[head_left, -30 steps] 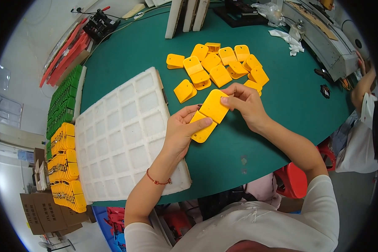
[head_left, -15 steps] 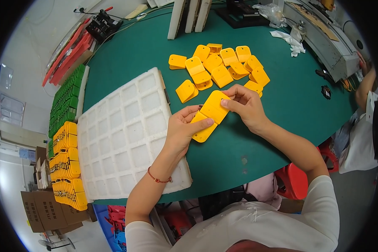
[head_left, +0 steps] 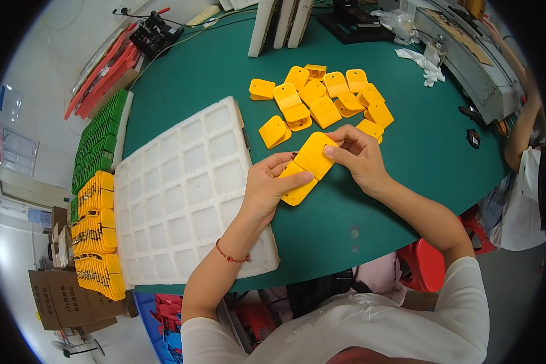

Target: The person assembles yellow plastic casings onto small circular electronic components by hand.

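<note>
Over the green table, both my hands hold one yellow plastic hinged piece [head_left: 315,158], a flat folding part with rounded ends. My left hand [head_left: 266,185] pinches its lower part, thumb lying across the front and fingers behind. At the upper end, my right hand [head_left: 363,159] grips the corner between thumb and fingers. The piece looks spread out, with a step across its middle; its back is hidden. Just beyond my hands lies a loose pile of similar yellow pieces [head_left: 325,113], some partly folded.
Left of my hands lies a white gridded foam tray [head_left: 182,200]. Beyond it stand rows of yellow pieces [head_left: 97,230] and green pieces [head_left: 97,142]. White panels [head_left: 262,30] rise at the far edge. A grey machine [head_left: 488,76] and another person's arm [head_left: 522,115] are at right.
My hands keep their hold on the yellow hinged piece with hardly any movement. The view has shifted slightly. At the right, the other person's arm now reaches up toward the grey machine.
</note>
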`<state>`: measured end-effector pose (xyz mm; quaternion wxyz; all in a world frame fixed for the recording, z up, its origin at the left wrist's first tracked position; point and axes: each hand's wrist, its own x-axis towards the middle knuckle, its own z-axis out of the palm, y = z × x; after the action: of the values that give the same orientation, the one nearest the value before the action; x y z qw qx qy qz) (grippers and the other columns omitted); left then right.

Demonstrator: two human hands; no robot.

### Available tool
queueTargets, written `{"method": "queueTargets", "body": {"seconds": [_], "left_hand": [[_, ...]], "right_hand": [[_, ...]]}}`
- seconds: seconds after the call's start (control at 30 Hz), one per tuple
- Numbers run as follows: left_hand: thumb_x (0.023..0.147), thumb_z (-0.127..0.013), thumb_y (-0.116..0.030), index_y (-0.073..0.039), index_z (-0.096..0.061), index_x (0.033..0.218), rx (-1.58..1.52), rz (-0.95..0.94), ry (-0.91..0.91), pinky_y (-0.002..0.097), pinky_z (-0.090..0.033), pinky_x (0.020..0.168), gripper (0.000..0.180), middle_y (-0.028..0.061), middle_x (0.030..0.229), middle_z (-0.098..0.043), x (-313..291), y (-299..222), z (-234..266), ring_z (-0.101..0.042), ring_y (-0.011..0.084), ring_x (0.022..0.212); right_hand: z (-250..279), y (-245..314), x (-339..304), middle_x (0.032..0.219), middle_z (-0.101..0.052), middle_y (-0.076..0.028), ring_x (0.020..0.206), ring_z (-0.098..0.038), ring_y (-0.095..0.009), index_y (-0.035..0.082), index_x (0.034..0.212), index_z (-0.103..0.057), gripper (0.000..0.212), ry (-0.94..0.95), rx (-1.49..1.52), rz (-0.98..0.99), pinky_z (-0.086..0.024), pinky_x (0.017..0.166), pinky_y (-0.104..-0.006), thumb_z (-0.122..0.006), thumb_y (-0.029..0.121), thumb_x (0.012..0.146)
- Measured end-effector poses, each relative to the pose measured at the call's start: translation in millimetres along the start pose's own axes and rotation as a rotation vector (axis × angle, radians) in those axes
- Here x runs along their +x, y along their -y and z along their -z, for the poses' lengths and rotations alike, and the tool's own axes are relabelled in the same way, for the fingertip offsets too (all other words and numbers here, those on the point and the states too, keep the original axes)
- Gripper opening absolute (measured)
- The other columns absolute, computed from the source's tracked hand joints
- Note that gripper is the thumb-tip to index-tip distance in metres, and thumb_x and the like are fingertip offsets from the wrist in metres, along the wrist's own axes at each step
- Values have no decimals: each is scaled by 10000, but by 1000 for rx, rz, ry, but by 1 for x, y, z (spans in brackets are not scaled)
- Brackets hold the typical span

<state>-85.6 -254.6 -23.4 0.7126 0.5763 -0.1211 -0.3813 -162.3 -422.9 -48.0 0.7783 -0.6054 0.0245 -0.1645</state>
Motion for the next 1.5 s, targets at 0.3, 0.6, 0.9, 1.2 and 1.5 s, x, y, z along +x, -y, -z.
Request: {"method": "queueTargets", "body": {"seconds": [0.3,0.6,0.9,1.2,1.5], "left_hand": [[658,-723,-6,61,-516,1028,61,-64,-9,230,-492,713,429,109,913,-619,-4,-4,6,-602,138,800],[656,-730,-91,-15,-593,909,553,-588,-387,214,-460,664,297,36,842,-553,-21,-114,81,-555,109,754],[609,-713,-287,-41,-610,890,1363,-374,-1332,336,-474,677,387,139,801,-633,-46,-149,336,-611,271,724],[645,-693,-276,-52,-609,911,1433,-128,-1358,338,-469,703,358,138,857,-631,-34,-134,367,-604,275,792],[632,-719,-247,-2,-569,881,1459,-216,-1334,385,-460,689,380,198,828,-614,-43,-132,369,-594,336,776]], "right_hand": [[-2,-1,6,899,-560,-21,812,-523,-67,-3,1016,-533,263,44,-37,-5,-424,725,-197,-623,72,780],[1,5,5,1220,-423,-158,886,-525,-163,25,1317,-281,530,145,-88,159,-425,724,-249,-432,272,872],[-2,4,7,1190,-446,-137,872,-508,-135,21,1253,-350,457,154,-139,131,-413,726,-240,-472,159,835],[1,6,8,1171,-449,-121,841,-512,-121,24,1196,-389,401,141,-231,73,-419,703,-230,-476,107,814],[-8,11,4,1144,-451,-101,824,-520,-133,26,1167,-416,386,172,-309,109,-426,703,-238,-495,76,793]]}}
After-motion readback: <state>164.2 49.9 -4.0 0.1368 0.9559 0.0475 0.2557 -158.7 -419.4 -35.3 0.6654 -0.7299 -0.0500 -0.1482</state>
